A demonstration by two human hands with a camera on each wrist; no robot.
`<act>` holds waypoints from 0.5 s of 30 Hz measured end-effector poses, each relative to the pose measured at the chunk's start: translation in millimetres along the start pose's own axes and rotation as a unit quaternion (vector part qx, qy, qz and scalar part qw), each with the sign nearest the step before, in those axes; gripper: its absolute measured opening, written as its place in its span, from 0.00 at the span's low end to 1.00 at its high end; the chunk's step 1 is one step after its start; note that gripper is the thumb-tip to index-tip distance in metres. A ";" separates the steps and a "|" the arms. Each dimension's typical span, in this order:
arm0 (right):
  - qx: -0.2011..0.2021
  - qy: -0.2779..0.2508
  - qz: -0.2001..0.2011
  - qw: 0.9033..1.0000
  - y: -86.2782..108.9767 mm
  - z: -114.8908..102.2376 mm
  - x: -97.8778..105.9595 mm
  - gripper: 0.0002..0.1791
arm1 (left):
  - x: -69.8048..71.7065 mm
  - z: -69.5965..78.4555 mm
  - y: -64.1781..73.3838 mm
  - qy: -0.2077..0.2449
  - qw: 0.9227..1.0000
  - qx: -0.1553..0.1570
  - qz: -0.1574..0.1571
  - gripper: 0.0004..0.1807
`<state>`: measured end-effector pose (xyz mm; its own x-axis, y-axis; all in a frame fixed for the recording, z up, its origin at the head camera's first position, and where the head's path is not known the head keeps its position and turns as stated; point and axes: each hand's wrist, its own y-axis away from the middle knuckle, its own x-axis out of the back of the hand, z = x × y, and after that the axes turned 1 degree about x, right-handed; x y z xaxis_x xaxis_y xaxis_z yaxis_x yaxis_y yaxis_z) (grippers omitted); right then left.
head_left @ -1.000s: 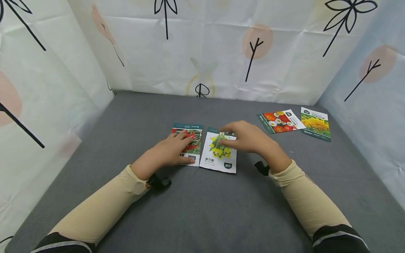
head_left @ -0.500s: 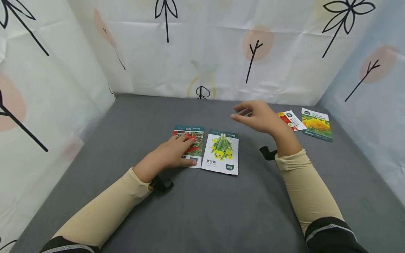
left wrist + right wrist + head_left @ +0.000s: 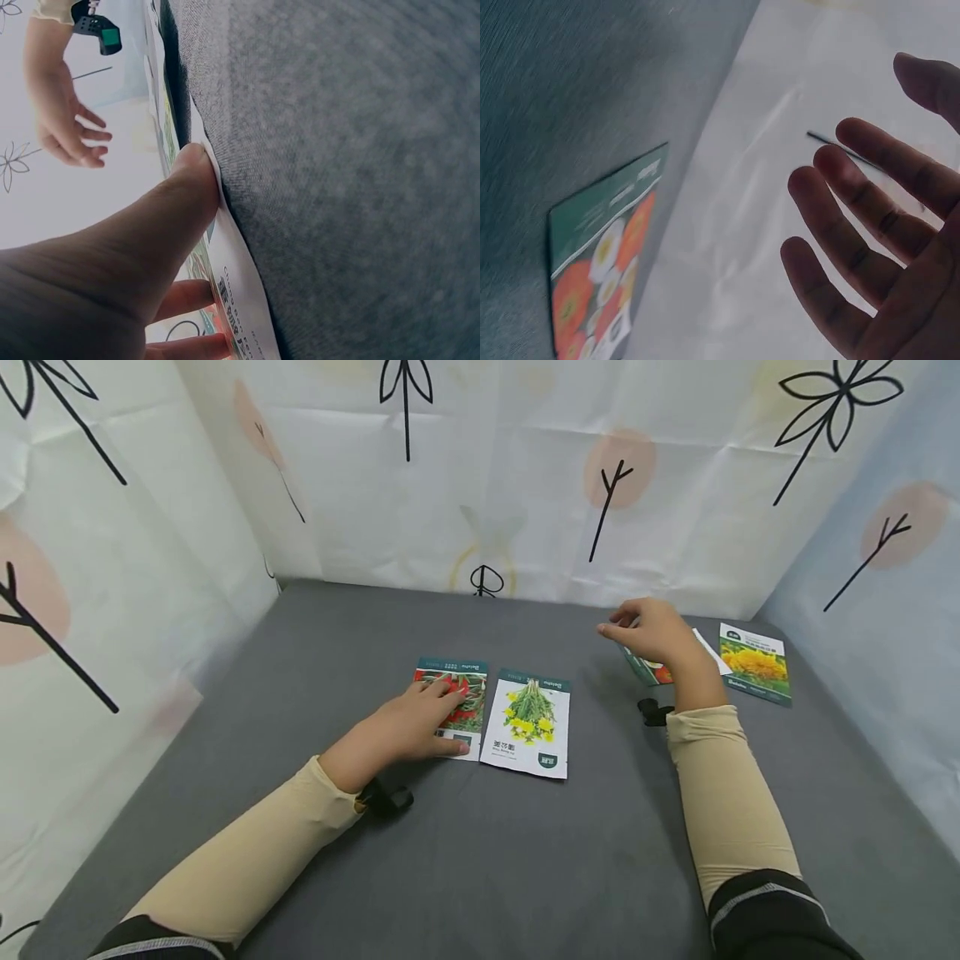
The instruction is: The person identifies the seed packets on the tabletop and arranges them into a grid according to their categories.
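My left hand [image 3: 401, 722] rests on a seed packet with red chili peppers [image 3: 467, 714], fingers spread over its picture and thumb near its lower edge. Just right of that packet lies a white seed packet with yellow flowers [image 3: 527, 722], untouched. Above the table at the back right, my right hand [image 3: 654, 631] hovers with loosely bent fingers and holds nothing. Beneath it, partly hidden in the head view, is a seed packet with red, orange and white flowers [image 3: 604, 285]. The right wrist view shows the fingers [image 3: 840, 217] apart from this packet.
Another seed packet with orange-yellow flowers [image 3: 756, 664] lies at the far right, next to the partly hidden one. Printed white cloth [image 3: 525, 485] walls in the grey table [image 3: 487, 860] at the back and on both sides.
From above the yellow-flower packet, my right hand has lifted away and moved right and back, over the red-and-white-flower packet. My left hand stays on the chili packet.
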<state>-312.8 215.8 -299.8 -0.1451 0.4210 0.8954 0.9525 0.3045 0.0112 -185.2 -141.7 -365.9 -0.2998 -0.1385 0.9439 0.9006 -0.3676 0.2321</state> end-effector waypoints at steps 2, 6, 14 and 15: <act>-0.011 -0.006 0.007 1.000 0.1 10.1 3.4 0.32 | 2.4 0.6 -0.5 -0.001 1.000 0.001 0.000 0.49; -0.038 -0.008 0.002 0.999 1.9 28.5 5.6 0.37 | 4.2 0.5 -0.3 -0.007 1.000 0.002 -0.007 0.49; -0.083 0.003 -0.027 0.996 2.6 55.7 6.5 0.41 | 2.6 1.3 -1.2 -0.007 1.000 -0.006 -0.005 0.49; -0.087 0.008 -0.028 0.996 2.0 57.3 7.3 0.42 | 2.9 1.4 -1.5 -0.006 1.000 -0.006 -0.004 0.49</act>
<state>-327.3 268.4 -318.8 -0.1963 0.3942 0.8978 0.9752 0.1738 0.1368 -186.9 -140.2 -363.2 -0.3022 -0.1244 0.9451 0.8944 -0.3800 0.2359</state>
